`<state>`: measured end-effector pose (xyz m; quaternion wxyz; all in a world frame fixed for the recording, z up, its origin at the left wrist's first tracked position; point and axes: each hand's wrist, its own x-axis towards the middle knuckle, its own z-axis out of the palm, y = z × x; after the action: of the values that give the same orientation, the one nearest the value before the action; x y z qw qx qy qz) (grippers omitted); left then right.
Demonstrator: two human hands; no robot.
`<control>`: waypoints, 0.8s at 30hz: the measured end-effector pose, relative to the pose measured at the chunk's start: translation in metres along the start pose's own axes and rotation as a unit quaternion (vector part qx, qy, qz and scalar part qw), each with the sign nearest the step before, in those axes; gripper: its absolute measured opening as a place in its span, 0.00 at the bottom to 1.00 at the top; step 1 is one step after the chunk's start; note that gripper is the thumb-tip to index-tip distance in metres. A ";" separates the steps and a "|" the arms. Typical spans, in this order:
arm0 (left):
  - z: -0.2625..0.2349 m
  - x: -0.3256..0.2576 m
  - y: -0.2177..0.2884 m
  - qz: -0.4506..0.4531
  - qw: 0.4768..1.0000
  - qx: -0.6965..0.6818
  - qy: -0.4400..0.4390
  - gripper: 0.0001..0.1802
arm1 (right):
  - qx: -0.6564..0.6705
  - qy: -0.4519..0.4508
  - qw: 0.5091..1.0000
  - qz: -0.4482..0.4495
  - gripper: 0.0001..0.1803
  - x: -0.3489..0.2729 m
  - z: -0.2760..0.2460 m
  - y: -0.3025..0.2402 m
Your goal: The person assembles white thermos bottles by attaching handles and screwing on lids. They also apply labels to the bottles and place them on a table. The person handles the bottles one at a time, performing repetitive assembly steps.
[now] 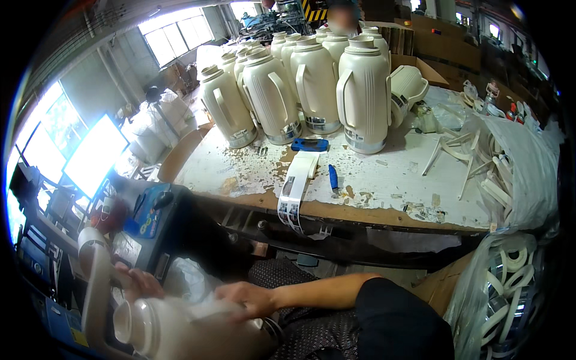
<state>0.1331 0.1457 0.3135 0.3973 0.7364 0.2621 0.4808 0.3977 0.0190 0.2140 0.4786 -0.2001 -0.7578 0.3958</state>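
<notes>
A cream thermos jug lies tilted on its side across my lap, its open neck pointing left. My right hand is closed over its upper side, around the handle, with the fingers partly hidden and the jug a little blurred. Beyond the neck, my left hand has its fingers curled beside a pale curved machine arm. Blur and overlap hide what those fingers hold, if anything. A white rounded part tops the machine arm.
Several cream jugs stand on the worn white table; one jug lies tilted. Nearer are a label strip, a blue tool and a blue marker-like piece. Bags of pale strips and rings sit right. A person is behind.
</notes>
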 end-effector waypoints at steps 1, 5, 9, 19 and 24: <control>0.000 -0.004 -0.004 -0.010 0.999 0.006 0.037 0.19 | 0.131 0.049 0.990 -0.001 0.18 0.004 0.002 0.003; 0.023 -0.045 -0.061 -0.100 0.989 -0.005 0.108 0.21 | 0.150 0.133 0.977 0.071 0.14 -0.005 -0.032 0.002; 0.088 -0.096 -0.141 -0.207 0.977 -0.055 0.008 0.24 | 0.264 0.341 0.888 0.157 0.17 -0.062 -0.097 -0.035; 0.144 -0.022 0.006 0.266 0.952 0.128 -0.077 0.21 | -0.130 0.556 0.819 -0.050 0.11 -0.112 -0.168 -0.161; 0.142 0.014 0.105 0.637 0.761 0.103 0.065 0.25 | -0.386 0.665 0.639 0.027 0.06 -0.165 -0.246 -0.110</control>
<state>0.2688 0.0513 0.3770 -0.0968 0.7369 -0.1944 0.6401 0.6998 -0.0596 0.2636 0.7217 -0.5964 -0.3131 -0.1596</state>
